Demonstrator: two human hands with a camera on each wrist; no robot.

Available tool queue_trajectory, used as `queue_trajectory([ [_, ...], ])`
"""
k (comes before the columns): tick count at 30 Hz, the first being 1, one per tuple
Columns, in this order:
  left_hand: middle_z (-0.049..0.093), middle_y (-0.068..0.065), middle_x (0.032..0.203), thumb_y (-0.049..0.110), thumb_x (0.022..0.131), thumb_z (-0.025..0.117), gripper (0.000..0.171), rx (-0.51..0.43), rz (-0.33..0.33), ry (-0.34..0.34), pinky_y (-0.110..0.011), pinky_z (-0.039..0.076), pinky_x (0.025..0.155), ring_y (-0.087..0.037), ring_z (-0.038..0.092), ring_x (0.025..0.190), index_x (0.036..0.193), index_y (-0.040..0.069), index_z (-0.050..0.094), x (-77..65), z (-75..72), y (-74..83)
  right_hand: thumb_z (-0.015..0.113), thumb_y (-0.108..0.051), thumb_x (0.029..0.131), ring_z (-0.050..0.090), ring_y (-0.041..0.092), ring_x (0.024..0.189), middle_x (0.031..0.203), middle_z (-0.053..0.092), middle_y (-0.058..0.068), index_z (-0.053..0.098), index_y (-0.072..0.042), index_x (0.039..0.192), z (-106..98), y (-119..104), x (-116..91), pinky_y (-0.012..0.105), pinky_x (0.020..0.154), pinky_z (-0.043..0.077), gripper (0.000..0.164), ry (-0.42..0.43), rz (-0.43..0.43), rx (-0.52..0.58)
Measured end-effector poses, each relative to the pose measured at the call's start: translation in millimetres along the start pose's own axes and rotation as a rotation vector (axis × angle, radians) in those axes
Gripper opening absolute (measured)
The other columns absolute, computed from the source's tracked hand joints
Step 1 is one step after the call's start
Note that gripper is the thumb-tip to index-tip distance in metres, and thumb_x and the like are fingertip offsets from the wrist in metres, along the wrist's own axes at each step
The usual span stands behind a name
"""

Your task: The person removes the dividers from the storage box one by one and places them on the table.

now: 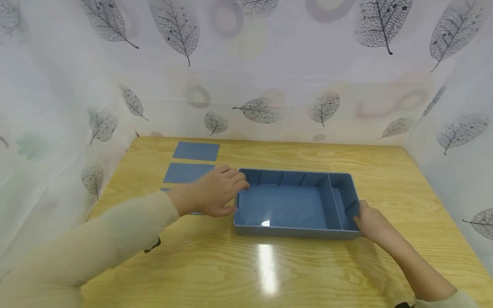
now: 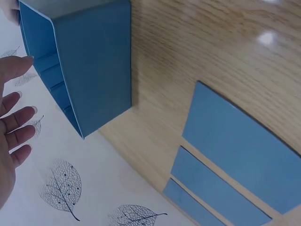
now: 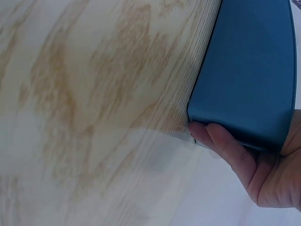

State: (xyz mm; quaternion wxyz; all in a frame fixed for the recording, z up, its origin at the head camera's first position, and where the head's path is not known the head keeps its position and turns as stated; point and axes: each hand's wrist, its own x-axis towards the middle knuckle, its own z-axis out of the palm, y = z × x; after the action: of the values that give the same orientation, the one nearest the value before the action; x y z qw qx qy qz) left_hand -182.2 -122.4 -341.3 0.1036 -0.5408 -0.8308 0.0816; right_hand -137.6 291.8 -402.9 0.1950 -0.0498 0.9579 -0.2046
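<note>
A blue plastic organizer box (image 1: 285,231) lies open side up on the table. An upright divider (image 1: 334,201) separates its wide left compartment from a narrow right one. My right hand (image 1: 373,221) grips the box's right end, thumb over the rim; in the right wrist view its fingers (image 3: 230,146) lie against the outer wall. At the left end hovers my left hand (image 1: 215,192), fingers spread and loosely bent. The left wrist view shows the left thumb (image 2: 16,67) near the box's rim, holding nothing. Beside it lie three flat blue panels (image 1: 196,151), the nearest partly hidden by the left arm.
The wooden table (image 1: 308,273) has a light reflection in front of the box. Leaf-patterned white curtains (image 1: 262,64) enclose its back and sides. The panels (image 2: 240,141) lie in a row at the table's left.
</note>
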Motion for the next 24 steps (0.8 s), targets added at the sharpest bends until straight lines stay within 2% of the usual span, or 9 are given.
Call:
queue_trajectory([
  [5,0.058,-0.001,0.110,0.050,0.078,0.067,0.055,-0.012,0.034,0.022,-0.035,0.043,0.087,-0.019,0.055,0.102,0.116,0.011,0.056,14.1,1.3,2.3,0.042,0.000,0.093,0.053,0.020,0.055,0.066,0.050,0.014,0.031,0.021,0.104,-1.8,0.9,0.1,0.034,0.050,0.044,0.026,0.009,0.002,-0.001],
  [10,0.057,-0.001,0.113,0.048,0.080,0.066,0.054,-0.032,0.048,-0.009,-0.035,0.042,0.088,-0.019,0.053,0.105,0.119,0.012,0.054,24.1,0.0,4.8,0.044,0.000,0.092,0.056,0.021,0.057,0.069,0.052,0.017,0.032,0.020,0.103,-0.7,0.1,1.3,0.035,0.051,0.046,0.025,0.030,0.006,-0.009],
  [16,0.056,-0.001,0.117,0.048,0.081,0.064,0.054,-0.035,0.082,-0.020,-0.034,0.043,0.090,-0.018,0.052,0.107,0.122,0.013,0.052,39.0,2.1,6.6,0.044,0.000,0.092,0.054,0.020,0.056,0.067,0.050,0.014,0.032,0.019,0.102,0.5,0.1,0.4,0.035,0.050,0.044,0.024,0.034,0.007,-0.006],
  [24,0.056,0.000,0.113,0.044,0.081,0.065,0.051,-0.016,0.153,-0.008,-0.032,0.045,0.086,-0.018,0.053,0.102,0.120,0.013,0.053,59.8,-1.4,7.9,0.043,0.000,0.093,0.051,0.019,0.055,0.065,0.048,0.012,0.032,0.019,0.103,-0.1,-1.1,-0.8,0.033,0.049,0.043,0.024,0.020,0.002,0.007],
])
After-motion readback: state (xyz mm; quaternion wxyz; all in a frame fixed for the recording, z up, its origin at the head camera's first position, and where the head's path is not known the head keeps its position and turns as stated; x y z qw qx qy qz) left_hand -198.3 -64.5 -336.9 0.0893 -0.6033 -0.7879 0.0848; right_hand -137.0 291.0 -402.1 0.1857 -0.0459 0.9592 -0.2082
